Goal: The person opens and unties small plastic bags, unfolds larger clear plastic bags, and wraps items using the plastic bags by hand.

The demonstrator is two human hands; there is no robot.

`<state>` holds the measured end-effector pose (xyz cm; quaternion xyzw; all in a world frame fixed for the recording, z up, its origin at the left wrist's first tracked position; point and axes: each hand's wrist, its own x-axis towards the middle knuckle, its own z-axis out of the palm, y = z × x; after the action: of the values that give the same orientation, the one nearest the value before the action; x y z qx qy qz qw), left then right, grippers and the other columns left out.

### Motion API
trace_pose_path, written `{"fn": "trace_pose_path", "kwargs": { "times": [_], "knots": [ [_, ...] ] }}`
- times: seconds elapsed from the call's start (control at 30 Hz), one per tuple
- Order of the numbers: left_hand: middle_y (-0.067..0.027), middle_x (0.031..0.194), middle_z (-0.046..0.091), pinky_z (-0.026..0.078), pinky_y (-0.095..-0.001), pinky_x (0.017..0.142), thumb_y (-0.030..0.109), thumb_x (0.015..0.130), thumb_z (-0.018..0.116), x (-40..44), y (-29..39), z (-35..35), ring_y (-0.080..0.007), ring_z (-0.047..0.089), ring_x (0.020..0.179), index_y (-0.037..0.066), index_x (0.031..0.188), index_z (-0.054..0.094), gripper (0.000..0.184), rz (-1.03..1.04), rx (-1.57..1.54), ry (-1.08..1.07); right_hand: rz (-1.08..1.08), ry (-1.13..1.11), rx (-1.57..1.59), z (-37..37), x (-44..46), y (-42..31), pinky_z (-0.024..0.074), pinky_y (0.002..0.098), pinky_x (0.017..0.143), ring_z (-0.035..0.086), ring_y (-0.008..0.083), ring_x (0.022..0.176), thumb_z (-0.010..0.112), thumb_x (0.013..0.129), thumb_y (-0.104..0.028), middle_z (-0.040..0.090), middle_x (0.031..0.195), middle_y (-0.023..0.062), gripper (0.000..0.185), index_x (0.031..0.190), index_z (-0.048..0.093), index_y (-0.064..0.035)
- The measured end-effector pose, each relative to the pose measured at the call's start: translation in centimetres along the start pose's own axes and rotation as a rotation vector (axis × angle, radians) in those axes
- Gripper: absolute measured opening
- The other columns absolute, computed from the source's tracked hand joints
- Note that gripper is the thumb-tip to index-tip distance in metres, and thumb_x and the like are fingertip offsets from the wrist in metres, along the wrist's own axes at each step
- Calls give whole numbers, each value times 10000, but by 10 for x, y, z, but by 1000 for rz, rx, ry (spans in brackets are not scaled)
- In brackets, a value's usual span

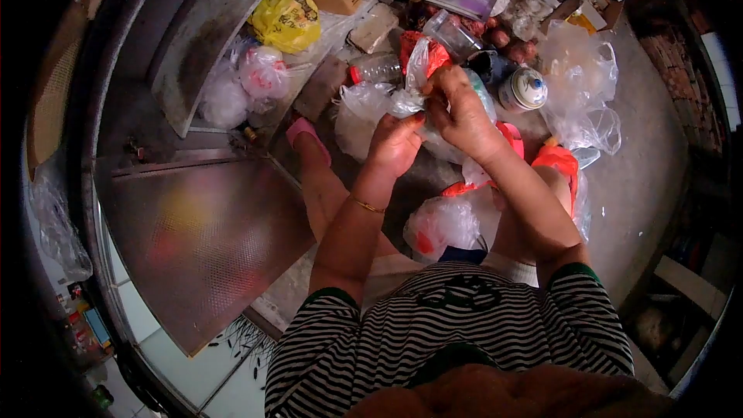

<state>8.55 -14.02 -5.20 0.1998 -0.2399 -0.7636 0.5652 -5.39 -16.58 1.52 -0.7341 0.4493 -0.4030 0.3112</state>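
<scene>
My left hand (397,145), below a gold bracelet, is closed with thumb and fingers pinched at the gathered part of a clear plastic bag (362,118). Close beside it, my right hand (463,114) pinches the twisted top of the same bag, fingers curled inward. What lies in the bag is hard to make out. Just beyond my hands are a red plastic bag (428,51) and a clear jar with a red lid (378,70). To the right of my right hand stands a white canister (523,90).
On the left, a cabinet door (209,240) hangs open beside a shelf with a yellow bag (285,22) and white bags (263,71). Large clear bags (580,77) lie on the right. A dark bottle (416,8) and onions (518,50) are farther back. Another filled bag (445,226) rests between my legs.
</scene>
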Motion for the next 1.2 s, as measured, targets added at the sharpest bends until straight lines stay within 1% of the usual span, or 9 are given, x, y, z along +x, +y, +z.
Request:
{"fn": "trace_pose_path", "kwargs": {
  "times": [0.13,0.23,0.4,0.53,0.63,0.73,1.0,1.1,1.2],
  "knots": [
    [-56,1212,488,374,-344,954,40,833,491,-2,-2,2,-176,468,1118,36,1212,450,381,19,18,-39,-32,7,-54,2,-1,3,431,378,747,513,355,847,528,700,54,506,830,184,132,823,536,8],
    [-60,1214,483,370,-350,959,51,841,488,-3,-6,-1,-183,461,1125,37,1228,430,392,33,44,-31,29,16,-19,7,-4,8,443,385,733,538,343,829,539,706,44,528,822,178,152,850,557,2],
    [-78,1223,470,351,-366,977,77,859,476,-1,-6,-7,-196,444,1143,34,1249,402,399,72,-54,-72,-8,-25,72,11,-6,5,459,364,771,569,316,864,534,715,41,578,876,164,200,901,588,-7],
    [-89,1237,456,325,-389,1000,113,865,480,1,-2,-5,-215,435,1154,32,1239,416,387,90,-19,-45,-3,-69,91,8,-6,0,459,349,803,575,303,884,521,720,43,593,918,156,245,952,581,-7],
    [-90,1245,448,312,-403,1010,129,865,487,4,-2,-5,-222,433,1156,32,1235,425,388,98,-30,-60,48,-57,196,14,-8,5,456,356,804,574,300,886,504,731,46,591,918,150,276,996,561,-3],
    [-87,1247,447,304,-409,1014,136,863,494,3,-3,-6,-221,427,1160,30,1237,425,394,131,-47,-89,198,-105,347,11,-6,0,454,355,806,568,300,901,508,746,24,590,935,142,282,1025,543,1],
    [-81,1295,406,253,-406,1050,163,874,492,1,-9,-11,-228,384,1202,50,1276,389,431,121,-92,-116,54,-153,125,13,-9,5,419,383,856,521,331,967,579,747,-67,577,950,185,298,1041,573,-16],
    [-77,1330,375,248,-399,1053,255,840,557,0,-11,-12,-240,350,1238,68,1308,346,547,155,11,-158,25,-136,77,16,-10,7,413,387,866,511,339,981,586,745,-76,579,972,182,286,1026,586,-21],
    [-82,1339,365,249,-398,1052,275,840,558,0,-10,-9,-240,349,1239,59,1307,342,557,161,33,-119,-17,-126,50,20,-10,13,415,384,865,518,340,977,587,748,-80,579,979,177,268,1009,594,-24]
  ]
}}
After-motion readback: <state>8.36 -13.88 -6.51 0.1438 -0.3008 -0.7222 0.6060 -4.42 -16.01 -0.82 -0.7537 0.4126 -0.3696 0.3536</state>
